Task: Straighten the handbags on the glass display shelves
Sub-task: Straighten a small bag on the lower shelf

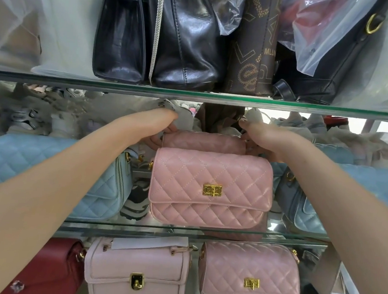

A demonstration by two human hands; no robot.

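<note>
**Left hand (164, 126) and right hand (261, 140) grip the rear pink bag (202, 141)**

Both arms reach far into the middle glass shelf (112, 223). The left hand curls its fingers round the left end of the rear pink bag and the right hand clasps its right end, so each hand is closed on that bag. The bag sits far back on the shelf, directly behind the front pink quilted bag (185, 181) and touching it. Only its top edge shows above it. The front bag stands upright at the near edge, its gold clasp (212, 190) facing forward.

A light blue quilted bag (47, 170) stands to the left and another blue bag (346, 198) to the right.

On the upper shelf (192, 94) black leather bags (187, 42) stand beside a brown patterned bag (253, 58).

Below, from left to right, stand a red bag (55, 270), a pale pink smooth bag (136, 272) and a lower pink quilted bag (250, 274).
</note>
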